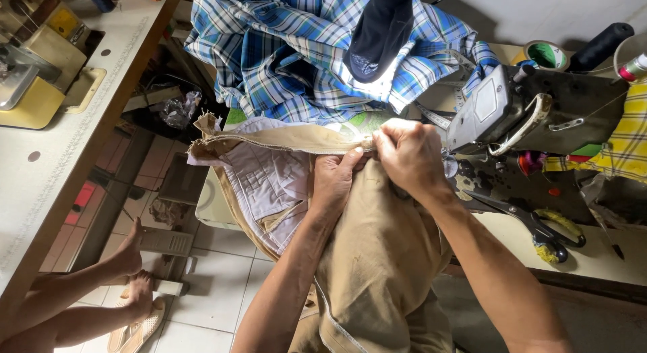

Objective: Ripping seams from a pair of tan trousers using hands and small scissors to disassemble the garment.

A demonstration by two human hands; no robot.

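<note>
A pair of tan trousers (377, 258) lies across my lap and the table edge, turned partly inside out with pale lining (266, 178) showing. My left hand (335, 181) grips the waistband from below, thumb on the folded edge. My right hand (408, 157) pinches the same waistband edge from above, just in front of the sewing machine (539, 113). Both hands are close together, holding the fabric taut at the seam.
A blue plaid shirt (290, 49) is heaped behind the trousers under a dark lamp (377, 29). Scissors (539, 228) lie on the table at right, by thread spools (600, 46) and yellow checked cloth (627, 140). Another person's bare feet (135, 272) rest at left beside a second sewing table (60, 144).
</note>
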